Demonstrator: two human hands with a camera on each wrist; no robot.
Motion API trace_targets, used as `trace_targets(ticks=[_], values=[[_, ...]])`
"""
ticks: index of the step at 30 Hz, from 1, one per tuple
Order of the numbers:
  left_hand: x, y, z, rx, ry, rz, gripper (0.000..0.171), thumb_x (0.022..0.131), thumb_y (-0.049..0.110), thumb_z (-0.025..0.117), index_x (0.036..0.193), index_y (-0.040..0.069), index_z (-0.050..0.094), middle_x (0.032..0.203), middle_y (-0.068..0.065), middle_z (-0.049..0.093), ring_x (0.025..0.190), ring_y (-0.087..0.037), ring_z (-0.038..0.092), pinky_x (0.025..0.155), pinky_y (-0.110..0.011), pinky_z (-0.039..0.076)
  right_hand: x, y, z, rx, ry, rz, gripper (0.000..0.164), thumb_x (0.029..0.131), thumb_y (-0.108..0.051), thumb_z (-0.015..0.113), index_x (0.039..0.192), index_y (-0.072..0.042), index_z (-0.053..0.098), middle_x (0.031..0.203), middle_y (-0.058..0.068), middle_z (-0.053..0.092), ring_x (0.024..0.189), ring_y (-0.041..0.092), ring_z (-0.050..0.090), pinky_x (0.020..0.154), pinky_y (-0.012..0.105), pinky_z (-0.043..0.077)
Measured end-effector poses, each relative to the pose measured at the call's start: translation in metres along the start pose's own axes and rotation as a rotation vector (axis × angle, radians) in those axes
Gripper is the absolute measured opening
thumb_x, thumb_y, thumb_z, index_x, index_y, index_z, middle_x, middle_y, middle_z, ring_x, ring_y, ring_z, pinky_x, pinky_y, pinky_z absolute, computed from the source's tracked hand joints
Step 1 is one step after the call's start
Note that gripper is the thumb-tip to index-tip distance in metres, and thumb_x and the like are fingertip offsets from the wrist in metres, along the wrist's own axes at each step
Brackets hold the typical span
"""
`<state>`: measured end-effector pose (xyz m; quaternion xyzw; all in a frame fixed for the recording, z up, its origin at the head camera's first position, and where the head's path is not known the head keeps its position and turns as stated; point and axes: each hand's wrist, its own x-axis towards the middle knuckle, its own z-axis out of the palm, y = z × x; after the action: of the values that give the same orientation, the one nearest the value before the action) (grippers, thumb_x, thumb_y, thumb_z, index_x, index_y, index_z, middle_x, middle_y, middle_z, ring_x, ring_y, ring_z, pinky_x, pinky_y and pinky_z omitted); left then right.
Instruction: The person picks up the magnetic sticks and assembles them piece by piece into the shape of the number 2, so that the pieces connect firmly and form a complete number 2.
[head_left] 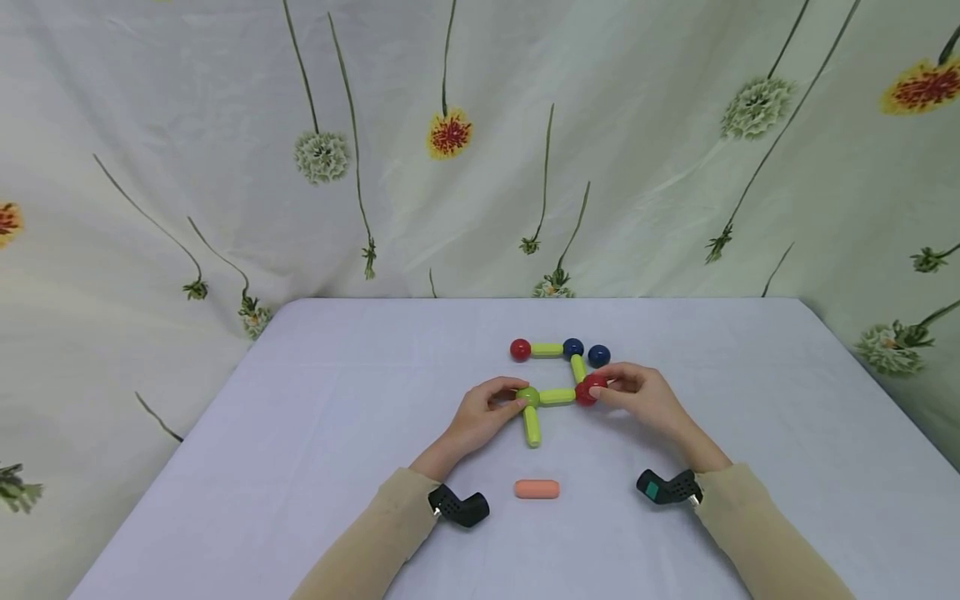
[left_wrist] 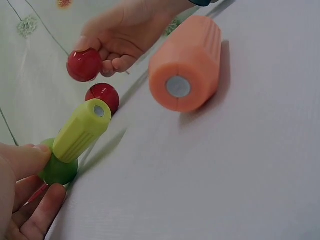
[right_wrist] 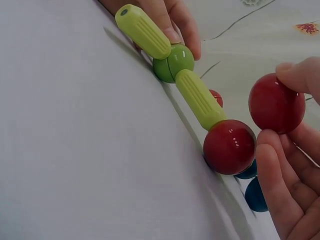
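My left hand [head_left: 480, 414] pinches a green ball [head_left: 528, 397] between thumb and fingers. From that ball one yellow-green rod [head_left: 532, 427] points toward the near side, its metal end [left_wrist: 99, 111] bare. Another rod [head_left: 557, 397] runs right to a red ball [right_wrist: 230, 147], which a third rod [head_left: 577, 367] links to a blue ball [head_left: 573, 348]. A further rod [head_left: 547, 349] joins that blue ball to a far red ball [head_left: 521, 350]. Between thumb and fingertips, my right hand [head_left: 647, 398] holds a loose red ball [right_wrist: 276, 104] close beside the chain's red ball, apart from it in the left wrist view.
A second blue ball [head_left: 599, 356] lies just right of the linked one. Nearer, an orange rod [head_left: 537, 489] with a metal end rests alone on the white-covered table [head_left: 337, 467]. A flowered cloth [head_left: 637, 133] hangs behind the table.
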<state>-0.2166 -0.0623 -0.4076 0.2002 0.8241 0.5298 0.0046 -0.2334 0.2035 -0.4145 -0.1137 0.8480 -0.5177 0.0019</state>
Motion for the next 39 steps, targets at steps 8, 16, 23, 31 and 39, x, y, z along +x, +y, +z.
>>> trace_targets(ticks=[8, 16, 23, 31, 39], values=[[-0.001, 0.004, -0.001, 0.003, -0.006, 0.003, 0.026, 0.091, 0.007, 0.060, 0.116, 0.000, 0.062, 0.117, -0.014, 0.061, 0.108, -0.029, 0.055, 0.084, -0.033, 0.046, 0.001, -0.002, 0.002, 0.052, -0.184, -0.079, 0.034, 0.083, -0.018, 0.072, 0.113, -0.003, 0.065, 0.103, 0.012, 0.064, 0.082, 0.020, 0.061, 0.073, 0.025, 0.050], [0.011, -0.030, 0.007, 0.001, 0.005, -0.005, 0.028, 0.090, 0.012, 0.062, 0.117, 0.006, 0.063, 0.118, -0.008, 0.061, 0.109, -0.025, 0.055, 0.083, -0.035, 0.046, -0.002, -0.007, 0.006, 0.130, -0.371, -0.134, 0.035, 0.082, -0.011, 0.071, 0.112, 0.004, 0.061, 0.102, 0.014, 0.063, 0.081, 0.018, 0.063, 0.075, 0.025, 0.051], [0.012, -0.036, 0.007, 0.001, 0.007, 0.003, 0.026, 0.090, 0.020, 0.064, 0.116, 0.013, 0.064, 0.116, -0.001, 0.062, 0.107, -0.018, 0.056, 0.084, -0.033, 0.047, -0.003, -0.007, 0.013, 0.165, -0.517, -0.120, 0.032, 0.081, -0.006, 0.070, 0.109, 0.004, 0.058, 0.095, 0.012, 0.063, 0.077, 0.018, 0.063, 0.074, 0.024, 0.051], [0.012, -0.036, 0.007, 0.033, 0.007, -0.001, 0.025, 0.090, 0.020, 0.063, 0.115, 0.014, 0.065, 0.115, 0.001, 0.062, 0.105, -0.016, 0.056, 0.082, -0.030, 0.047, -0.007, -0.011, 0.019, 0.184, -0.594, -0.136, 0.031, 0.081, -0.005, 0.070, 0.108, 0.004, 0.057, 0.095, 0.013, 0.065, 0.080, 0.020, 0.066, 0.078, 0.024, 0.050], [0.012, -0.038, 0.006, 0.026, 0.007, 0.023, 0.025, 0.090, 0.020, 0.063, 0.115, 0.014, 0.065, 0.114, 0.000, 0.063, 0.106, -0.017, 0.056, 0.082, -0.030, 0.047, -0.010, -0.013, 0.024, 0.201, -0.644, -0.141, 0.028, 0.082, -0.006, 0.070, 0.106, 0.003, 0.059, 0.099, 0.015, 0.066, 0.087, 0.024, 0.065, 0.080, 0.027, 0.051]])
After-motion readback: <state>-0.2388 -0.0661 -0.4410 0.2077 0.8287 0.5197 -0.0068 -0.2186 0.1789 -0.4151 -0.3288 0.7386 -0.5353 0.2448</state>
